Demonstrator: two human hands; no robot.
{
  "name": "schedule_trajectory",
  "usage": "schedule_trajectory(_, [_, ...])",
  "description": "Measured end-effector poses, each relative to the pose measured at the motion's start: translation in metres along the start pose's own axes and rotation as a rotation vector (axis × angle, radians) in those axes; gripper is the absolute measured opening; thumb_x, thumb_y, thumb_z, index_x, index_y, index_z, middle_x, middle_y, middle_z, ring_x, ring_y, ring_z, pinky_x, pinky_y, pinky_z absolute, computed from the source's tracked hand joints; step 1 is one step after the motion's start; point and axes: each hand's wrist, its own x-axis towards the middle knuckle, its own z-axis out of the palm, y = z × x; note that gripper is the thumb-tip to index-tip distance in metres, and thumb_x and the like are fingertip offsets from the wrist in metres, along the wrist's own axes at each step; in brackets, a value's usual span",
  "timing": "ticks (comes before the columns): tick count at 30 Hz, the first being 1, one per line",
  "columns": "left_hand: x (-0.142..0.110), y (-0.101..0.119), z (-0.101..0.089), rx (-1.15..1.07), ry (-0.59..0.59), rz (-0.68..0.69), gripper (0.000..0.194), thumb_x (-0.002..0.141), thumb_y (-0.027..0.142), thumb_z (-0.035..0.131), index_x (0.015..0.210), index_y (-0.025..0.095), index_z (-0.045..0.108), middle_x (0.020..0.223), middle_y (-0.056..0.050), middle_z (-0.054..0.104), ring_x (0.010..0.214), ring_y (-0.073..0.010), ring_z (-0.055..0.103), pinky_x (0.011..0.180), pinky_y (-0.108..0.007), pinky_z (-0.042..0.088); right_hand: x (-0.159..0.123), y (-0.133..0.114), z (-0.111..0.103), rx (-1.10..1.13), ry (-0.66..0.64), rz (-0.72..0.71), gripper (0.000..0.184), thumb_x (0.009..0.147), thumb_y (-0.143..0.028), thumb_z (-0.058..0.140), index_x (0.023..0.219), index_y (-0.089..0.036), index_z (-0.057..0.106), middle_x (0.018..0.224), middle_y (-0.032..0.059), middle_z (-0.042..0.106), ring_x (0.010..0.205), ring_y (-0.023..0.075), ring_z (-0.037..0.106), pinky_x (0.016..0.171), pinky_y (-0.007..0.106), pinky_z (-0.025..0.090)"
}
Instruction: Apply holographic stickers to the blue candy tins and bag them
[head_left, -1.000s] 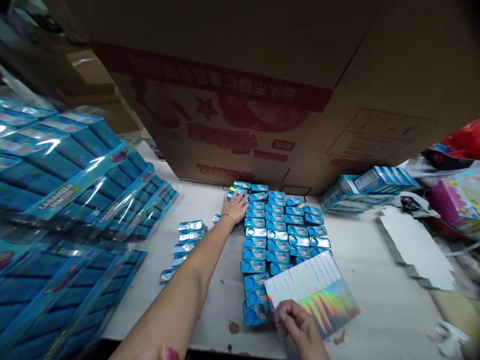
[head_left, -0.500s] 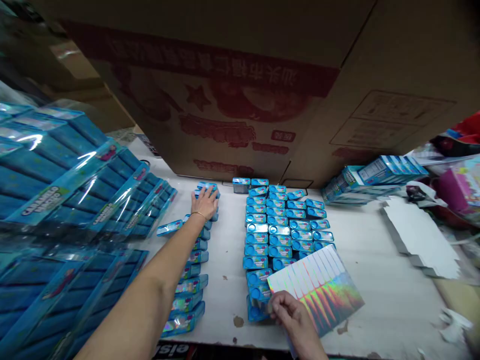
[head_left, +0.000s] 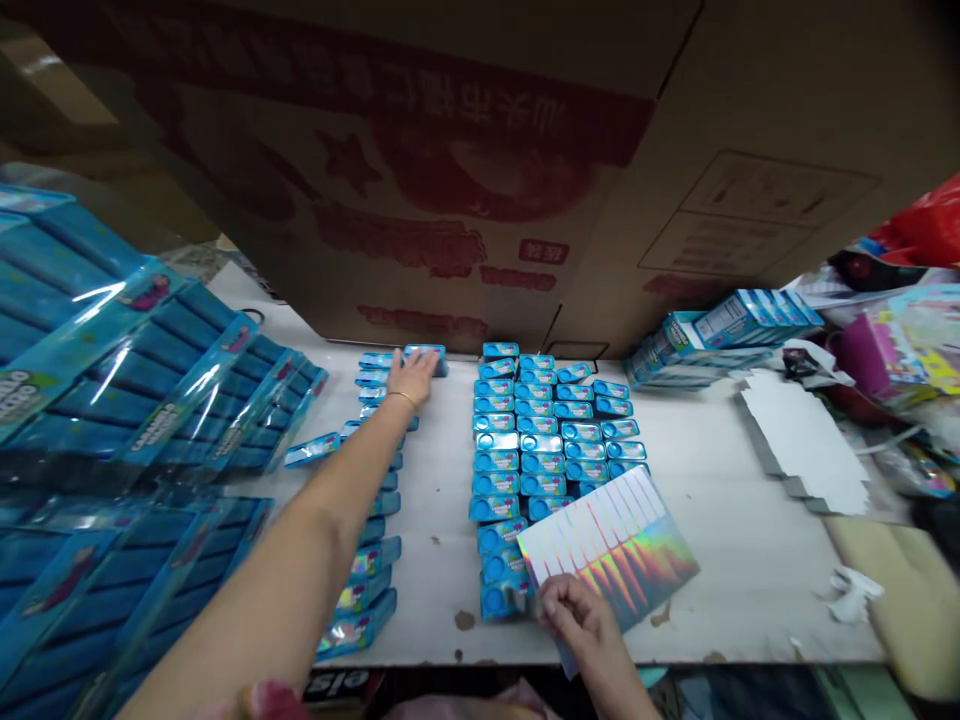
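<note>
Head view, carton [head_left: 420,205]: our landmark, backing the worktop [head_left: 720,480].
Left hand [head_left: 411,382]: right by the carton's base, fingers spread over a blue pack [head_left: 424,349]; grasping or just pressing, cannot tell!
Right hand [head_left: 589,628]: farther from the carton, pinching the shiny sheet [head_left: 622,550] by its near edge, seemingly so its face shows.
Blue rows [head_left: 519,424]: stretching out from the carton, close-packed, perhaps for easy reach.
</note>
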Motion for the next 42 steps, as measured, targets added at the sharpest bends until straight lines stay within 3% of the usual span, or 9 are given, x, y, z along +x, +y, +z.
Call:
schedule_trajectory(2, [-0.020,-0.003,-0.012,-0.097,0.074,-0.070,0.048,0.081,0.014,0.031,0.128,0.014,0.037,0.138,-0.009,0.032,0.130,-0.0258,0.017,0.102,-0.053,0.000,0.000,-0.007,0.000,0.012,-0.019,-0.016,0.026,0.076,-0.041,0.053,0.066,-0.017,0.049,0.063,-0.0006,0.048,0.059,0.0108,0.043,0.055,0.022,0.032])
schedule_trajectory(5, [-0.071,0.030,-0.022,-0.530,0.136,-0.100,0.048,0.082,0.033,0.037,0.123,0.009,0.043,0.136,-0.015,0.034,0.127,-0.0267,0.024,0.104,-0.047,0.014,-0.001,-0.023,0.003,0.016,-0.049,-0.065,0.023,0.076,-0.038,0.052,0.067,-0.017,0.050,0.064,-0.0006,0.050,0.063,0.0113,0.046,0.060,0.023,0.035])
schedule_trajectory(9, [-0.175,0.102,-0.022,-1.492,-0.251,-0.267,0.057,0.080,0.055,0.030,0.109,0.012,0.055,0.115,-0.014,0.055,0.105,-0.0248,0.052,0.090,-0.041,0.038,-0.002,-0.039,0.008,0.025,-0.132,-0.064,0.018,0.074,-0.034,0.055,0.069,-0.017,0.054,0.068,0.0000,0.054,0.064,0.0105,0.049,0.060,0.022,0.037])
schedule_trajectory(11, [-0.225,0.128,-0.021,-1.784,-0.419,-0.418,0.057,0.077,0.058,0.036,0.103,0.012,0.058,0.108,-0.015,0.059,0.097,-0.0238,0.056,0.084,-0.039,0.042,-0.003,-0.040,0.009,0.051,-0.158,-0.026,0.017,0.073,-0.033,0.056,0.069,-0.017,0.055,0.068,-0.0004,0.055,0.062,0.0098,0.050,0.058,0.021,0.037])
schedule_trajectory(15, [-0.281,0.153,-0.019,-1.981,-0.379,-0.679,0.042,0.068,0.045,0.060,0.096,0.014,0.060,0.093,-0.010,0.063,0.081,-0.0173,0.060,0.068,-0.028,0.047,-0.001,-0.028,0.009,0.058,-0.122,0.084,0.019,0.068,-0.035,0.060,0.068,-0.016,0.055,0.062,-0.0017,0.055,0.057,0.0093,0.051,0.053,0.020,0.037])
schedule_trajectory(20, [-0.299,0.163,-0.015,-1.910,-0.197,-0.859,0.041,0.053,0.019,0.073,0.091,0.014,0.059,0.074,0.000,0.060,0.064,-0.0082,0.056,0.062,-0.022,0.045,0.002,-0.006,0.014,0.058,-0.060,0.181,0.021,0.065,-0.036,0.060,0.068,-0.016,0.055,0.053,-0.0023,0.055,0.048,0.0078,0.048,0.048,0.019,0.035])
schedule_trajectory(25, [-0.311,0.161,0.009,-1.756,-0.055,-0.824,0.046,0.051,0.022,0.072,0.093,0.014,0.057,0.081,0.000,0.058,0.063,-0.0074,0.056,0.062,-0.022,0.045,0.003,0.019,0.023,-0.063,0.034,0.168,0.020,0.062,-0.036,0.060,0.064,-0.017,0.054,0.044,-0.0051,0.049,0.040,0.0076,0.041,0.042,0.019,0.029])
schedule_trajectory(30, [-0.310,0.156,0.038,-1.543,0.023,-0.769,0.048,0.050,0.028,0.070,0.093,0.014,0.054,0.082,0.000,0.054,0.058,-0.0077,0.055,0.059,-0.024,0.045,0.009,0.045,0.026,-0.407,0.197,-0.029,0.018,0.068,-0.035,0.053,0.065,-0.018,0.057,0.047,-0.0037,0.049,0.044,0.0103,0.043,0.046,0.022,0.033])
schedule_trajectory(42, [-0.306,0.161,0.050,-1.419,0.100,-0.693,0.041,0.057,0.030,0.064,0.092,0.015,0.051,0.076,0.002,0.050,0.060,-0.0093,0.056,0.057,-0.022,0.043,0.014,0.049,0.023,-0.738,0.251,-0.134,0.016,0.075,-0.028,0.047,0.074,-0.018,0.060,0.069,0.0021,0.060,0.063,0.0143,0.052,0.061,0.024,0.036])
